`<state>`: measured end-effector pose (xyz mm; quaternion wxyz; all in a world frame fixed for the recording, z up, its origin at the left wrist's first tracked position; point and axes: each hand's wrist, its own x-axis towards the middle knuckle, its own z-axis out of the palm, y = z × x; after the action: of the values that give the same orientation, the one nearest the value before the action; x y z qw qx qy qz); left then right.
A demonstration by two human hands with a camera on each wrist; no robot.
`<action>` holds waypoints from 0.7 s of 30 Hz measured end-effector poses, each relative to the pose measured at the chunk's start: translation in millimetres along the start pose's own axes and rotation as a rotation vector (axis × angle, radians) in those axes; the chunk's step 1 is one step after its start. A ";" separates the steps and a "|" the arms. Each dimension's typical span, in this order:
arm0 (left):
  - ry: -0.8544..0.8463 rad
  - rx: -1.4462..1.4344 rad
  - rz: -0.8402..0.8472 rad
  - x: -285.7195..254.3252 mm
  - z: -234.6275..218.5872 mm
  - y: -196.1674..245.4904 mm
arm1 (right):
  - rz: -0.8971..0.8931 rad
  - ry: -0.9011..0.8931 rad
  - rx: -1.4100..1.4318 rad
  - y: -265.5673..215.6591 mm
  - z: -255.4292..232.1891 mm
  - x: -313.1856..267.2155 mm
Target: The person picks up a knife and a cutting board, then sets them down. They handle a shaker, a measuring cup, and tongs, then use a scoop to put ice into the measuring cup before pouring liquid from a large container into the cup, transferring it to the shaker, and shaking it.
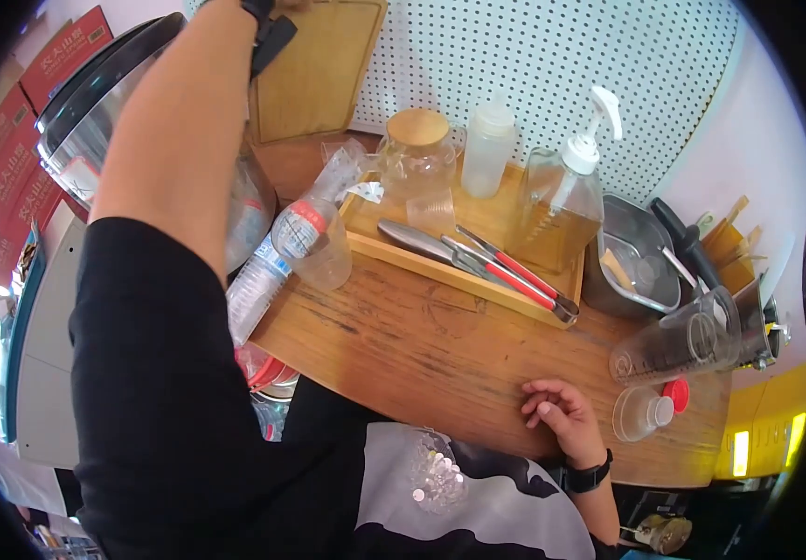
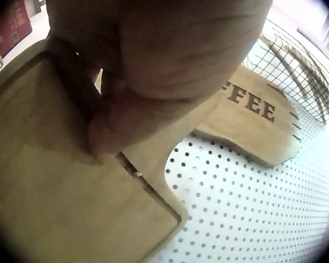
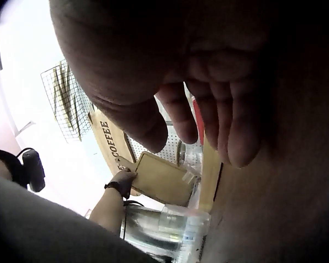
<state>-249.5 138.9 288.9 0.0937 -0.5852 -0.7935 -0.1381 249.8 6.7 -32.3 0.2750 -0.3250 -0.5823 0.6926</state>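
Note:
A wooden cutting board [image 1: 314, 79] with a groove along its edge stands upright against the white pegboard [image 1: 534, 56]. My left hand [image 2: 170, 66] pinches the board's handle at the top, thumb on the grooved face. In the head view the left arm reaches up and away, with the hand almost wholly past the top edge. The right wrist view shows that same hand [image 3: 122, 179] at the board's upper corner. My right hand [image 1: 566, 420] rests at the front of the wooden table [image 1: 403, 345], its fingers loosely bent around nothing.
A wooden tray [image 1: 478, 297] holds a glass jug, a squeeze bottle, a pump bottle and red-handled tongs. Plastic bottles and cups [image 1: 324, 261] stand left of it. To the right are a metal container [image 1: 641, 247] and a clear measuring cup [image 1: 650, 350]. A wooden COFFEE sign [image 2: 257, 120] hangs behind.

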 end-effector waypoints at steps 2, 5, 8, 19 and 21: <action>0.010 0.080 -0.062 23.5 21.7 -7.7 | 0.002 -0.001 0.012 -2.1 0.7 0.1; 0.086 0.152 -0.093 114.4 89.3 -87.4 | 0.024 -0.001 0.054 -4.2 0.9 0.1; 0.002 0.357 0.013 74.8 81.1 -45.8 | 0.028 0.009 0.068 -2.0 -0.4 -1.0; 0.407 -0.097 -0.395 120.3 148.1 -95.9 | 0.055 0.000 0.191 -6.7 -1.9 1.0; 0.424 -0.123 -0.350 126.2 154.2 -100.7 | 0.056 0.004 0.194 -7.7 -1.7 2.0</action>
<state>-381.2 275.7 171.5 0.1965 -0.4021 -0.8353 -0.3194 249.9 10.6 -25.2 0.2868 -0.3146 -0.5025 0.7525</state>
